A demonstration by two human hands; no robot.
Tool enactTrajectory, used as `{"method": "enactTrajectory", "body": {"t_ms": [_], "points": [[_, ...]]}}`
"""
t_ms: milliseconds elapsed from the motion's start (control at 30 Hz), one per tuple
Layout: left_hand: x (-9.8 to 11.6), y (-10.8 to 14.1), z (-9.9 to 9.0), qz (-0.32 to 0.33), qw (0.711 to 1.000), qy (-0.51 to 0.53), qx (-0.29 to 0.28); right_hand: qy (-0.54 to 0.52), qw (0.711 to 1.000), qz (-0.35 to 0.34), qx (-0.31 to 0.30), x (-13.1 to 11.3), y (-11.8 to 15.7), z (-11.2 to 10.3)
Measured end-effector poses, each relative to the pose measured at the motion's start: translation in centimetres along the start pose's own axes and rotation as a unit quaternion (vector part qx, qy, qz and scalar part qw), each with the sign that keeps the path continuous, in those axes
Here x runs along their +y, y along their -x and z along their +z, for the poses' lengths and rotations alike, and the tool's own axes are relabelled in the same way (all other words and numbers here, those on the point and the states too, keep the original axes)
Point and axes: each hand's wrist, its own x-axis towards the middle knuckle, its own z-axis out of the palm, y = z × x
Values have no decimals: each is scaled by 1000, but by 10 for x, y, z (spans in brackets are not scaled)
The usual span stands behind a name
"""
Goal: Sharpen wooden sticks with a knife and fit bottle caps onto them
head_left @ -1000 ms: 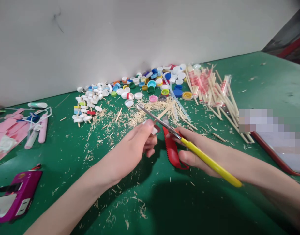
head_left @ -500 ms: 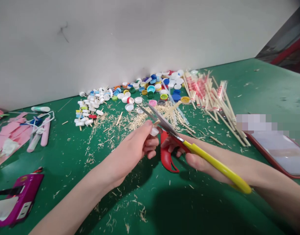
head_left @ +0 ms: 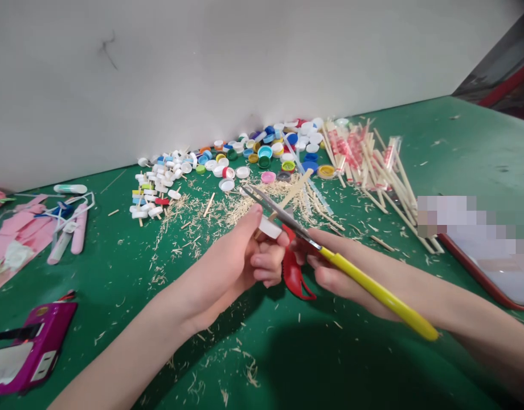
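My left hand (head_left: 245,245) pinches a white bottle cap (head_left: 269,228) between thumb and fingers. A thin wooden stick (head_left: 297,188) stands out beyond the cap, pointing up to the right. My right hand (head_left: 319,256) grips scissors (head_left: 305,234) with a long yellow handle. One steel blade lies slanted across the stick, close to the cap. Below the right fingers hangs a red piece (head_left: 293,276) with a toothed edge and a looped end; whether it is the scissors' other handle I cannot tell. The fingertips of my right hand are partly hidden behind the scissors.
Loose coloured bottle caps (head_left: 265,152) lie along the wall, with caps on sticks (head_left: 159,179) left of them. Wood shavings (head_left: 245,210) cover the green table. Chopsticks (head_left: 373,159) and a phone (head_left: 492,256) lie right; a purple device (head_left: 44,341) and pink scraps (head_left: 20,228) lie left.
The cap in my left hand has turned and shows more of its side. The scissor blade sits slightly lower over the stick. Both hands stay nearly in place.
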Motion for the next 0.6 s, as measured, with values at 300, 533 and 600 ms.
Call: {"method": "enactTrajectory", "body": {"t_ms": [300,533,600], "points": [[3,-3,-2,-26,999,28,-11,23,999,26,13,0,1,2],[-1,-2,-4,-39,997,53,-41,14,999,-13,26,0,1,3],[0,-1,-4,-42,997,54,-39,11,1000,-10,24,2,1,3]]}}
